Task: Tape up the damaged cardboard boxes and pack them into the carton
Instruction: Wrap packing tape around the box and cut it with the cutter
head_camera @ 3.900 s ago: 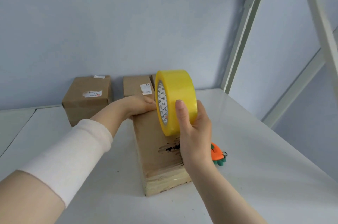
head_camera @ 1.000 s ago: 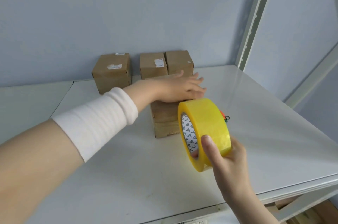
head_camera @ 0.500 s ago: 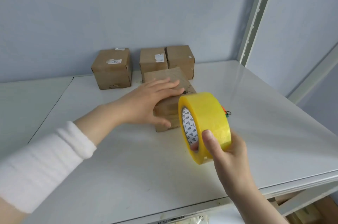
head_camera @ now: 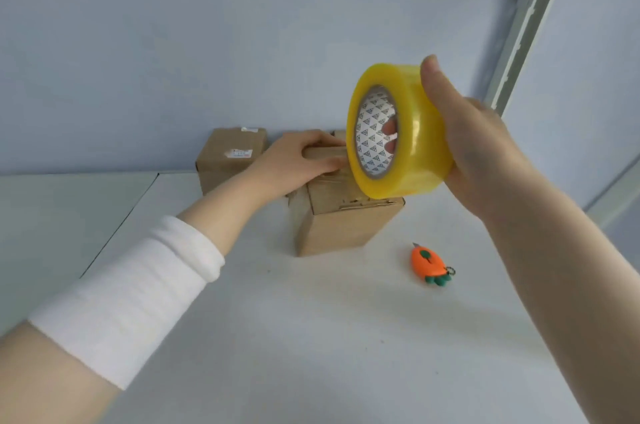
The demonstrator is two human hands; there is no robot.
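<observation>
Head view shows me both hands over the white surface (head_camera: 311, 337). The left hand (head_camera: 304, 160) is on the upper end of the cardboard box (head_camera: 346, 226), which stands upright on the surface near the middle of the view. Its fingers are bent over the top edge and the thumb lies along the near face, so they are clamped on the box. A white sleeve (head_camera: 131, 295) covers part of this forearm.

The right hand (head_camera: 485, 153) holds the yellow tape roll (head_camera: 415, 133) in the air, in front of the top right part of the box. From here I cannot tell if the roll touches the box. The thumb lies over the outer band of the roll, and 2 or 3 fingertips are visible inside the core, which has a triangle print. So these fingers are closed firmly on the roll. Under the roll, a rough torn line runs across the near face of the box.

An orange cutter (head_camera: 427, 266) shaped like a carrot lies flat on the surface, to the right of the box and apart from it. A second box (head_camera: 232, 157) with a small label stands behind, at the blue wall (head_camera: 173, 60). A grey shelf post (head_camera: 530, 15) rises at the right.
</observation>
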